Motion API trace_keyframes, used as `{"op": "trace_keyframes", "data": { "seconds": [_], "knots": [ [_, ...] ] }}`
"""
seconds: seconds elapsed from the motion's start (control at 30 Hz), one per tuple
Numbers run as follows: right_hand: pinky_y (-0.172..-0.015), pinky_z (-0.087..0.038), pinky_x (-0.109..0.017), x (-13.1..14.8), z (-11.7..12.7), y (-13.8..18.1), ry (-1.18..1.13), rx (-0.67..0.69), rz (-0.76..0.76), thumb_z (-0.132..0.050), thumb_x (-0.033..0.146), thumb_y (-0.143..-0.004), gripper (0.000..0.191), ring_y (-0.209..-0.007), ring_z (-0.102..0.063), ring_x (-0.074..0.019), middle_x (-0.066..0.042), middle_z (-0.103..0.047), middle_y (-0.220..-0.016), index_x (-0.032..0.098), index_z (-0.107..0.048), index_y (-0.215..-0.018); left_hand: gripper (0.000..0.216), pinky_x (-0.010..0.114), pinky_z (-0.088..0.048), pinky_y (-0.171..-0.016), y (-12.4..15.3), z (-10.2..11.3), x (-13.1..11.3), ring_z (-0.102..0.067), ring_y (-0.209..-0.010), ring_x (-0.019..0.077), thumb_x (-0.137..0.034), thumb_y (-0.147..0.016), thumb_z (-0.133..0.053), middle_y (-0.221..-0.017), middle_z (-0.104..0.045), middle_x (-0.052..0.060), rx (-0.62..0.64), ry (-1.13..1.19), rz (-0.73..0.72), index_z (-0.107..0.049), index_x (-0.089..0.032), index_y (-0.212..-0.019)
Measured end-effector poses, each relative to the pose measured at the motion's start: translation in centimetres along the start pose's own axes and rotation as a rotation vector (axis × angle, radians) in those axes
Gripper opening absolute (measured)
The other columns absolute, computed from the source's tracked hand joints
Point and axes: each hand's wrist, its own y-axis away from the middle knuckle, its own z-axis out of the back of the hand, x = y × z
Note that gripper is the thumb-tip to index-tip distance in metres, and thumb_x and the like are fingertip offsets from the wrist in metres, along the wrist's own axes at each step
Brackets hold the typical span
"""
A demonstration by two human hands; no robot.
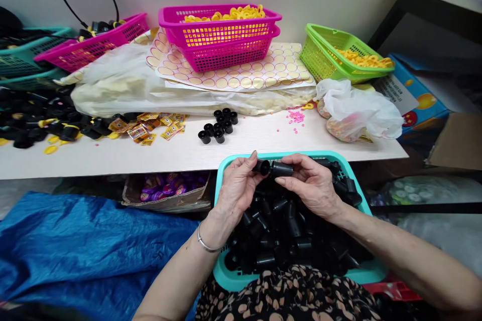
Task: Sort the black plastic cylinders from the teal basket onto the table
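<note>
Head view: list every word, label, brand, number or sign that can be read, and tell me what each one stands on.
No text can be read with certainty.
Blue box at the right: lines of print on its side, too blurred to read.
Orange-and-yellow packets on the table: print too small to read.
Purple pieces in the cardboard box: markings too small to make out.

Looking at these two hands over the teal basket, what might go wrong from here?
The left cup in the left hand or the right cup in the right hand might slip and get lost among similar black parts in the basket.
The cup cluster on the table could topple if brushed.
The loose pink bits may scatter if bumped.
</note>
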Motion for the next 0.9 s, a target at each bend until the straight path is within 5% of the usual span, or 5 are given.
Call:
{"op": "trace_keyframes", "data": {
  "seconds": [0.2,0.33,0.6,0.77,0.9],
  "knots": [
    [-0.058,-0.046,-0.023,0.2,1.0,-0.4,0.026,-0.025,-0.073,-0.075,0.025,-0.069,0.031,-0.065,-0.054,-0.0105,0.002,-0.059,-0.076,0.021,-0.059,-0.095,0.003,0.026,-0.051,-0.055,-0.9,1.7,-3.2,-0.058,-0.063,0.0125,-0.011,-0.073,-0.061,-0.070,-0.060,0.003,-0.004,-0.015,0.038,-0.058,-0.011,-0.073],
    [-0.060,-0.047,-0.024,0.2,1.2,-0.4,0.005,0.004,-0.108,-0.076,0.026,-0.067,0.031,-0.068,-0.054,-0.0114,0.001,-0.060,-0.077,0.020,-0.060,-0.093,0.006,0.027,-0.052,-0.058,-1.1,2.7,-5.0,-0.059,-0.063,0.0129,-0.010,-0.077,-0.055,-0.069,-0.061,0.005,-0.024,-0.039,0.036,-0.059,-0.010,-0.072],
    [-0.065,-0.049,-0.029,0.3,0.0,-0.3,0.055,0.051,-0.085,-0.075,0.028,-0.067,0.031,-0.071,-0.056,-0.0148,-0.001,-0.060,-0.083,0.022,-0.060,-0.093,0.020,0.024,-0.051,-0.060,-0.1,2.4,-2.9,-0.059,-0.062,0.0111,-0.016,-0.063,-0.075,-0.073,-0.064,0.004,0.120,-0.180,0.121,-0.061,-0.011,-0.075],
    [-0.066,-0.049,-0.026,0.5,0.3,-0.9,-0.037,0.047,-0.051,-0.074,0.018,-0.064,0.031,-0.074,-0.057,-0.0140,0.001,-0.060,-0.082,0.021,-0.058,-0.090,0.039,0.021,-0.047,-0.065,0.6,1.9,-1.4,-0.059,-0.068,0.0110,-0.010,-0.041,-0.085,-0.077,-0.065,0.003,0.184,-0.538,-0.058,-0.064,-0.011,-0.075],
    [-0.066,-0.048,-0.026,0.6,0.5,-1.0,-0.156,0.065,-0.116,-0.075,0.014,-0.061,0.035,-0.073,-0.057,-0.0125,0.002,-0.061,-0.080,0.020,-0.056,-0.090,0.038,0.022,-0.045,-0.070,0.9,1.4,-0.7,-0.058,-0.076,0.0128,-0.013,-0.039,-0.086,-0.084,-0.064,0.003,0.265,-0.624,-0.117,-0.066,-0.012,-0.071]
  ]
}}
